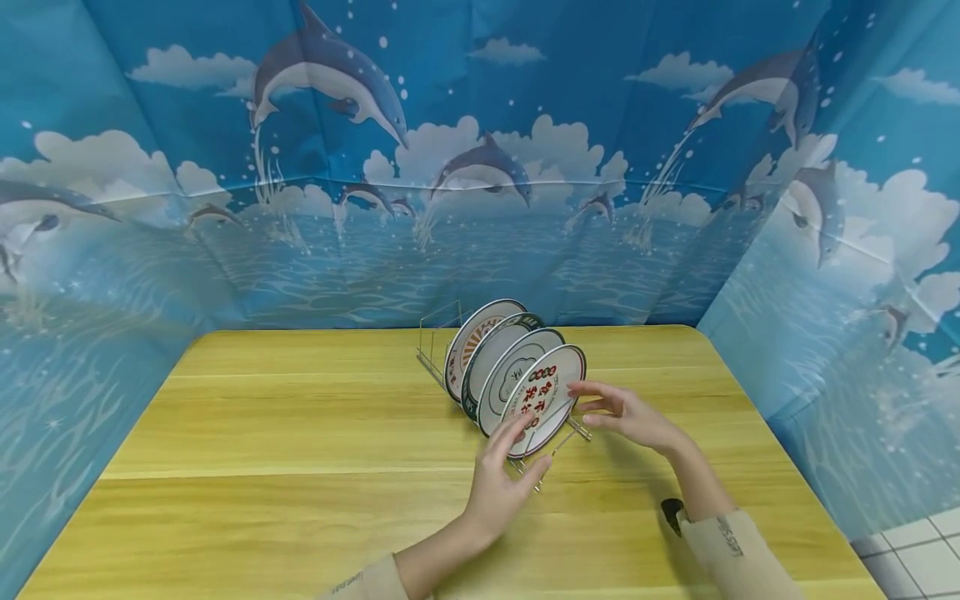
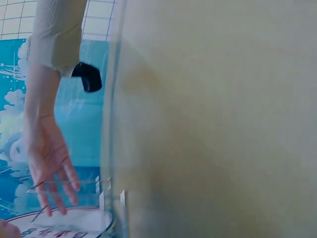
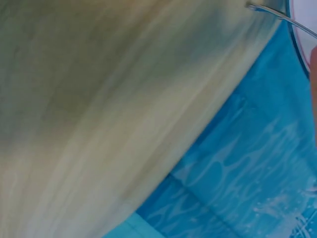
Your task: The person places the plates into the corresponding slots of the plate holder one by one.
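A wire dish rack (image 1: 430, 364) stands on the table, holding several round plates on edge in a slanted row. The nearest plate (image 1: 557, 385) is white with a dark red rim and red lettering. My left hand (image 1: 501, 487) is at its lower left, fingers extended over the plate's face and thumb apart near the rack's front wires. By the plate's right rim is my right hand (image 1: 633, 417), fingers loosely stretched, fingertips at the edge; firm contact cannot be told. The left wrist view shows the right hand (image 2: 47, 153) with its palm spread beside the wires.
The yellow wood-grain table (image 1: 262, 433) extends around the rack. A blue dolphin-print curtain (image 1: 480, 242) hangs behind and at both sides. White floor tiles (image 1: 918, 562) show at the lower right. A black strap piece (image 1: 672, 515) hangs by the right sleeve.
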`<state>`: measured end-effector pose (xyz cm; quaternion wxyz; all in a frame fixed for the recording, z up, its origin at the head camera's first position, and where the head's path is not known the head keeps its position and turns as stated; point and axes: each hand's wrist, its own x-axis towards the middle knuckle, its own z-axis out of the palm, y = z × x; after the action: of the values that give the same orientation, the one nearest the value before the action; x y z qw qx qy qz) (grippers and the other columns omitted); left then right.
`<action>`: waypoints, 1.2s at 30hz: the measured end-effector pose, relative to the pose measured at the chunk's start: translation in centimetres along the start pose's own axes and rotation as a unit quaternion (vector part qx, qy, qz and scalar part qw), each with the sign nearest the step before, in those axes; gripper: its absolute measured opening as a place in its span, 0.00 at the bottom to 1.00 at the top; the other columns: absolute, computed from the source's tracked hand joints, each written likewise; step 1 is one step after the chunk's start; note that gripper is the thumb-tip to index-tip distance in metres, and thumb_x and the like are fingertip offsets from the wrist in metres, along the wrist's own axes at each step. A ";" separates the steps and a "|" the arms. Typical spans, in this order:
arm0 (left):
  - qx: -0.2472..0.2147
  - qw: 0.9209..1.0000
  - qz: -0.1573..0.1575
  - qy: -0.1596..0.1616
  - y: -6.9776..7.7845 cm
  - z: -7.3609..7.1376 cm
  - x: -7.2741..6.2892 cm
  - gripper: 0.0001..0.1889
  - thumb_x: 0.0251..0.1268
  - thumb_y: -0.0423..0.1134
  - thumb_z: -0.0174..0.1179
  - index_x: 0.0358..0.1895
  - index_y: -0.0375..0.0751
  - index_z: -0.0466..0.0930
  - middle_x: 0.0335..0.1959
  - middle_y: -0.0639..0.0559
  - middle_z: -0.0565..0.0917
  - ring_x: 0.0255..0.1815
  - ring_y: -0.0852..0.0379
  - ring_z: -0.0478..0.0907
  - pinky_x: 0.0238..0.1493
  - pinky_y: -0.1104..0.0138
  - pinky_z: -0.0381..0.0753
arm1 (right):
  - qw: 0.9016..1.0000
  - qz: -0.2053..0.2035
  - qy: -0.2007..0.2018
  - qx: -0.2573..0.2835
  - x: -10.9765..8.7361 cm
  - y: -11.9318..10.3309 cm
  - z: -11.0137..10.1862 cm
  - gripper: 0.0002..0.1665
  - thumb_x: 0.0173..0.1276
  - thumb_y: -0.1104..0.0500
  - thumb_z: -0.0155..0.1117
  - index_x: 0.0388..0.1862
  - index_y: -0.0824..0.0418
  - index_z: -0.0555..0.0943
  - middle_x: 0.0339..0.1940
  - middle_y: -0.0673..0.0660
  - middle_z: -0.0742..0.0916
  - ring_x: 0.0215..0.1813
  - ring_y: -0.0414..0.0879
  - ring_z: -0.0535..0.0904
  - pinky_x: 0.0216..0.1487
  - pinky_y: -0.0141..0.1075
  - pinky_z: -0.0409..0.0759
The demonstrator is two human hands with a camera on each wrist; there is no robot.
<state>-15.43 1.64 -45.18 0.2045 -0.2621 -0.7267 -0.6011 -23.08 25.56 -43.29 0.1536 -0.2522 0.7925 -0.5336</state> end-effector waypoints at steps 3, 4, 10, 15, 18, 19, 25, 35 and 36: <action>0.028 0.999 -0.044 -0.012 -0.6 1.0 -0.7 0.29 0.53 0.36 0.65 0.59 0.32 0.69 0.56 0.39 0.74 0.58 0.45 0.71 0.60 0.58 0.71 | 1.000 0.010 -0.018 0.019 0.1 0.4 0.0 0.28 0.68 0.67 0.52 0.66 0.72 0.60 0.64 0.73 0.66 0.59 0.71 0.65 0.54 0.33 0.76; 0.036 0.998 -0.051 -0.011 -0.8 1.3 -0.9 0.29 0.52 0.36 0.66 0.58 0.31 0.69 0.56 0.38 0.74 0.58 0.44 0.70 0.60 0.58 0.71 | 0.999 0.011 -0.022 0.022 0.1 0.5 0.0 0.28 0.69 0.67 0.51 0.66 0.72 0.61 0.64 0.73 0.66 0.59 0.71 0.65 0.55 0.36 0.77; 0.068 0.994 -0.080 0.029 -1.8 3.0 -1.5 0.29 0.48 0.33 0.68 0.57 0.30 0.71 0.54 0.38 0.76 0.55 0.43 0.73 0.58 0.59 0.73 | 0.999 0.014 -0.025 0.031 0.1 0.8 -0.1 0.26 0.69 0.66 0.51 0.64 0.73 0.62 0.63 0.74 0.67 0.59 0.70 0.66 0.56 0.45 0.76; 0.098 0.991 -0.073 0.052 -1.9 3.4 -1.3 0.27 0.46 0.29 0.67 0.55 0.30 0.74 0.51 0.40 0.79 0.53 0.45 0.75 0.57 0.60 0.74 | 0.999 0.019 -0.011 0.037 0.1 0.8 0.4 0.26 0.69 0.64 0.52 0.62 0.74 0.64 0.61 0.74 0.69 0.59 0.72 0.65 0.54 0.45 0.77; 0.096 0.992 -0.068 0.054 -1.7 2.8 -1.1 0.26 0.46 0.28 0.67 0.53 0.29 0.75 0.50 0.40 0.79 0.52 0.45 0.76 0.56 0.61 0.75 | 0.999 0.018 -0.001 0.028 0.1 0.5 1.0 0.24 0.68 0.64 0.53 0.61 0.73 0.65 0.59 0.74 0.71 0.57 0.71 0.68 0.51 0.39 0.79; 0.094 0.992 -0.068 0.051 -1.7 2.5 -1.2 0.26 0.45 0.28 0.67 0.53 0.29 0.75 0.50 0.39 0.79 0.51 0.45 0.76 0.55 0.61 0.75 | 1.000 0.017 0.002 0.022 0.1 0.5 1.2 0.24 0.68 0.64 0.54 0.61 0.72 0.66 0.58 0.73 0.72 0.56 0.71 0.69 0.50 0.37 0.79; 0.076 0.992 -0.103 0.020 -2.2 -0.6 -1.3 0.26 0.45 0.27 0.68 0.53 0.31 0.76 0.48 0.41 0.80 0.42 0.48 0.81 0.53 0.61 0.77 | 1.000 -0.005 0.018 0.012 0.3 -0.3 3.6 0.23 0.65 0.63 0.58 0.56 0.72 0.69 0.53 0.73 0.74 0.50 0.69 0.73 0.45 0.34 0.80; -0.070 0.981 -0.172 -0.060 -3.7 -7.2 -0.2 0.24 0.49 0.20 0.61 0.54 0.23 0.72 0.54 0.33 0.75 0.56 0.40 0.72 0.59 0.58 0.70 | 0.994 0.008 0.109 0.004 2.0 -2.7 9.2 0.21 0.60 0.64 0.64 0.49 0.74 0.71 0.45 0.72 0.76 0.41 0.54 0.79 0.39 0.34 0.83; -0.078 0.978 -0.179 -0.067 -3.8 -7.7 0.0 0.24 0.49 0.20 0.61 0.54 0.23 0.71 0.54 0.33 0.74 0.56 0.39 0.71 0.59 0.57 0.70 | 0.993 0.005 0.118 0.001 2.2 -2.8 9.7 0.21 0.60 0.65 0.64 0.49 0.74 0.71 0.44 0.71 0.76 0.41 0.55 0.79 0.39 0.34 0.83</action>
<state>-17.95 -6.46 -46.65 0.0236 -0.1819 -0.7251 -0.6638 -19.24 16.05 -44.35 0.0618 -0.1838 0.8058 -0.5595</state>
